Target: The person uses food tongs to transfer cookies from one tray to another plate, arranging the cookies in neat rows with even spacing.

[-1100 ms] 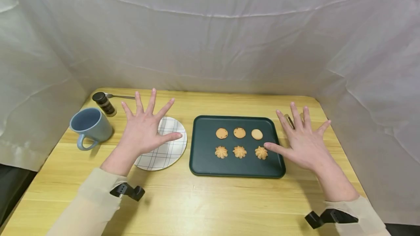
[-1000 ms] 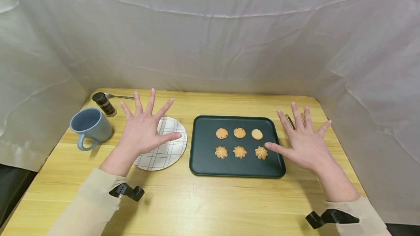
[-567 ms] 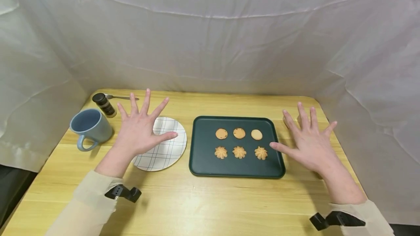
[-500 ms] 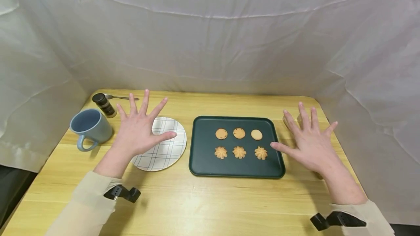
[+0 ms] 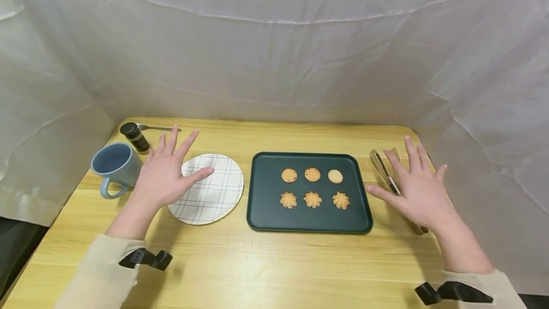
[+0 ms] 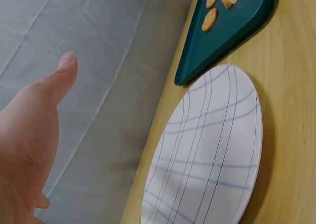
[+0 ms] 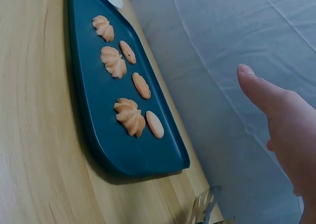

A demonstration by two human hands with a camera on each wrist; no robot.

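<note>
In the head view my left hand (image 5: 160,175), fingers spread and holding nothing, hovers over the left edge of a white plate (image 5: 218,190) with a thin blue check. My right hand (image 5: 422,190), also spread and bare, is above metal tongs (image 5: 381,163) and partly covers them. Between the hands lies a dark green tray (image 5: 274,218). It bears a back row of round cookies (image 5: 312,174) and a front row of piped, flower-shaped cookies (image 5: 312,199). The right wrist view catches the slotted end of the tongs (image 7: 205,204) beyond the tray's corner.
A blue mug (image 5: 117,166) stands left of my left hand, its handle toward the near side. Behind it are a black-capped seasoning jar (image 5: 136,137) and a fork (image 5: 156,128). Pale cloth (image 5: 274,70) walls in the wooden table (image 5: 257,271) at the back and sides.
Both hands have drifted outward and slightly nearer: the left one leftward, baring more of the plate, the right one rightward, baring more of the tongs. The tray and cookies have stayed put.
</note>
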